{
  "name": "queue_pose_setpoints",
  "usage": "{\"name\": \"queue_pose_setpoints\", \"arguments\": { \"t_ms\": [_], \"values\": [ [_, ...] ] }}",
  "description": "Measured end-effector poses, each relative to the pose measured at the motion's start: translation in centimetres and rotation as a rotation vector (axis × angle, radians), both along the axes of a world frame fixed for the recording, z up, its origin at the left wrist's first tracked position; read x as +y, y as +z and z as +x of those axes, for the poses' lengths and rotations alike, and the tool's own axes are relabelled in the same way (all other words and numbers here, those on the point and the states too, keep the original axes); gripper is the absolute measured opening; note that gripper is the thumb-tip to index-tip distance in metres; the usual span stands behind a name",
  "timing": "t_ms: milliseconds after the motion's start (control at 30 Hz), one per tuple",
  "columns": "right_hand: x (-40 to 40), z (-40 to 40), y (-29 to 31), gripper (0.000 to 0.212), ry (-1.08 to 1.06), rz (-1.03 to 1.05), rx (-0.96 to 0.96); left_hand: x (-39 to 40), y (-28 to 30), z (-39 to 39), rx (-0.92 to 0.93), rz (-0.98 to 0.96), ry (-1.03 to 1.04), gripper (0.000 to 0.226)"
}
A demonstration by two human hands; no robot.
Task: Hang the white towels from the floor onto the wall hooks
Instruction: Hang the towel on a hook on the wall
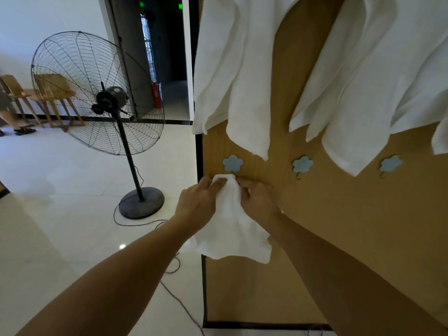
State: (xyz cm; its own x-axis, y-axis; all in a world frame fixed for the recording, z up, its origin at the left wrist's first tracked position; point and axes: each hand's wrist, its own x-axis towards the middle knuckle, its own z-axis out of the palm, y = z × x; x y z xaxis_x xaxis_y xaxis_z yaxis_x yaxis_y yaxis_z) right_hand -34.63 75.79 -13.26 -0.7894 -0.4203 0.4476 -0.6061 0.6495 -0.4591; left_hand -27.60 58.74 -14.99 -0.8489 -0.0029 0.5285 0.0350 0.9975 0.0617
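A: Head view, one frame. Both hands are up at the wooden wall panel (315, 238). Small white towel (230, 221) is bunched at its top, right under the leftmost blue flower hook (232, 163).

B: Grip?

A: Left hand (197, 198) has its fingers curled into the towel's top left edge. Right hand (258, 200) pinches the top right edge. Both are closed on cloth, fingertips against the panel. The rest of the towel hangs down between the forearms.

B: Is it actually on the hook?

A: Cannot tell. The metal prong is hidden behind the bunched cloth.

B: Other hooks?

A: Two more flower hooks in the same row, middle (302, 164) and right (390, 164), both bare, prongs visible. Above them, two large white towels hang on the panel, one at left (232, 76), one at right (368, 88).

B: Surroundings?

A: Black pedestal fan (97, 93) stands on the pale tiled floor (60, 214) left of the panel, its cord (179, 306) trailing toward the panel's base. Wooden chairs (48, 95) sit against the far wall.
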Motion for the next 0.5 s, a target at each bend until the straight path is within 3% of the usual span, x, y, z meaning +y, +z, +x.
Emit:
{"name": "queue_pose_setpoints", "arguments": {
  "t_ms": [67, 167, 200, 267, 367, 500],
  "values": [
    [-0.8, 0.2, 0.0, 0.029, 0.01, -0.148, -0.161, 1.6, -0.5, -0.3, 0.036, 0.213, 0.011, 0.041],
    [-1.2, 0.6, -0.8, 0.029, -0.005, -0.005, -0.053, 3.5, -0.5, -0.9, 0.095, 0.497, 0.034, 0.029],
    [-1.1, 0.9, -1.3, 0.031, -0.054, 0.085, 0.036, 3.8, -0.6, -1.0, 0.129, 0.476, 0.066, 0.029],
    [-0.8, 1.6, -2.0, 0.03, -0.192, 0.159, 0.191, 3.9, -0.8, -1.2, 0.18, 0.246, 0.163, 0.034],
    [-0.6, 1.6, -3.1, 0.022, -0.23, 0.158, 0.221, 3.4, -0.7, -1.2, 0.165, -0.014, 0.2, 0.04],
    [-1.5, 1.0, -4.3, 0.025, -0.087, -0.21, -0.323, 3.4, -1.3, -1.4, 0.032, 0.127, 0.163, 0.044]
  ]
}}
